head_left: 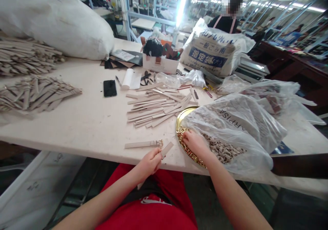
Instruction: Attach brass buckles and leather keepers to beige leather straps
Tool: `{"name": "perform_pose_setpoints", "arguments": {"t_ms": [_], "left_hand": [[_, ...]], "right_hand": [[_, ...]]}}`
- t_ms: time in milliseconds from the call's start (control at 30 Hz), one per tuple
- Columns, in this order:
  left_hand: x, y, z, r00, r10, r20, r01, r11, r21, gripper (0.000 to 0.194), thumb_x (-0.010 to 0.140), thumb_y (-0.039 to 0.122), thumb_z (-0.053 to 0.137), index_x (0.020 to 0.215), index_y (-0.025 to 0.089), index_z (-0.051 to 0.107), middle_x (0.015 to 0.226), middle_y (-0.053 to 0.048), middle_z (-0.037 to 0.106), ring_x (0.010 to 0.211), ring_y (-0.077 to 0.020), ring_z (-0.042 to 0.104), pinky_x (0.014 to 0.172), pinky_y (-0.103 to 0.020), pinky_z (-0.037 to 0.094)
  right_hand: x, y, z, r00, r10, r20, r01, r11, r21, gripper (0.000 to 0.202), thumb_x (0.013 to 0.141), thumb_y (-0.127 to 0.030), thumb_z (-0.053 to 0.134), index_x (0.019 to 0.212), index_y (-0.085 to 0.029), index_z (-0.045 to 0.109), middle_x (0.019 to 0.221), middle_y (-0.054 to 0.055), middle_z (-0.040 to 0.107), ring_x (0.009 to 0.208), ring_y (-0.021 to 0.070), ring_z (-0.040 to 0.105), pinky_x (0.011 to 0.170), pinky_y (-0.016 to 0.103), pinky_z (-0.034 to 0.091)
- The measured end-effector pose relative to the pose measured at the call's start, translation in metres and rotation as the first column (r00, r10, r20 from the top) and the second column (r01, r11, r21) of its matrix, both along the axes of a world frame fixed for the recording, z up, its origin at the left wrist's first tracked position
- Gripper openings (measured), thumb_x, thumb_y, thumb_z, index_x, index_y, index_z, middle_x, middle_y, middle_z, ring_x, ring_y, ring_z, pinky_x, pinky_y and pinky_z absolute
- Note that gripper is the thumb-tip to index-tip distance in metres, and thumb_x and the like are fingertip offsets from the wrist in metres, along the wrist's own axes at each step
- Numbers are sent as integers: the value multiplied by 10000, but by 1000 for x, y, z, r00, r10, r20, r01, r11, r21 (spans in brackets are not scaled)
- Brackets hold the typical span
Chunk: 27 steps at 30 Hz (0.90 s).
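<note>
My left hand point(151, 161) is closed around a beige strap point(167, 149), whose flat end sticks out past the thumb at the table's front edge. Just beyond it lies a finished-looking strap point(140, 144) with a gold buckle point(160, 143) at its right end. My right hand point(196, 141) reaches into a round gold tray point(179, 115), fingertips pinched together among many small gold buckles point(188, 150). Whatever sits between those fingertips is hidden. A clear plastic bag of small beige loops point(222, 150) rests over the tray's right side, close to my right wrist.
Loose beige straps point(153, 110) lie beyond my hands. Strap piles point(38, 93) and a large white sack point(64, 21) occupy the left. A phone point(110, 88), paper roll point(127, 79), white box point(160, 64) and printed bag point(210, 50) stand farther back. A person point(225, 23) is behind.
</note>
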<state>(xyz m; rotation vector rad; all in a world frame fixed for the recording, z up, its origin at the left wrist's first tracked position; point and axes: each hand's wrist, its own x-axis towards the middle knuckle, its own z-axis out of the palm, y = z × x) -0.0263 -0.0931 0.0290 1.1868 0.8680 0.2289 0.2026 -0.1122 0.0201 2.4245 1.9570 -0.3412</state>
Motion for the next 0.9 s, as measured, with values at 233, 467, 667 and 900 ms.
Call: {"name": "perform_pose_setpoints", "arguments": {"t_ms": [233, 467, 667, 900], "left_hand": [[6, -1, 3, 998, -60, -2, 60, 998, 31, 144, 815, 299, 339, 761, 181, 402, 400, 105, 321, 333, -53, 276, 339, -154, 199], [0, -4, -2, 998, -58, -5, 58, 998, 27, 185, 822, 346, 346, 793, 177, 414, 403, 108, 303, 341, -57, 251, 337, -163, 177], [9, 4, 7, 999, 30, -13, -27, 983, 179, 248, 772, 364, 480, 909, 157, 473, 477, 100, 373, 390, -56, 315, 399, -175, 254], [19, 9, 17, 995, 78, 61, -89, 977, 193, 279, 762, 398, 517, 875, 144, 490, 507, 90, 382, 411, -46, 312, 409, -167, 263]], "right_hand": [[10, 2, -1, 975, 67, -212, -78, 996, -43, 183, 747, -192, 560, 926, -203, 595, 896, 34, 596, 783, 146, 535, 672, 235, 355], [15, 4, 4, 981, 21, -195, -9, 998, 62, 30, 718, -226, 590, 717, -196, 586, 776, 22, 566, 717, 153, 494, 648, 264, 343], [-13, -17, 10, 610, -53, -791, 314, 932, 180, 122, 748, -319, 567, 737, -203, 531, 613, -34, 503, 556, 121, 447, 541, 259, 350], [-71, -36, 23, 57, -4, -998, 318, 948, 14, 314, 687, -292, 665, 973, -233, 546, 640, -50, 521, 588, 106, 483, 560, 249, 382]]}}
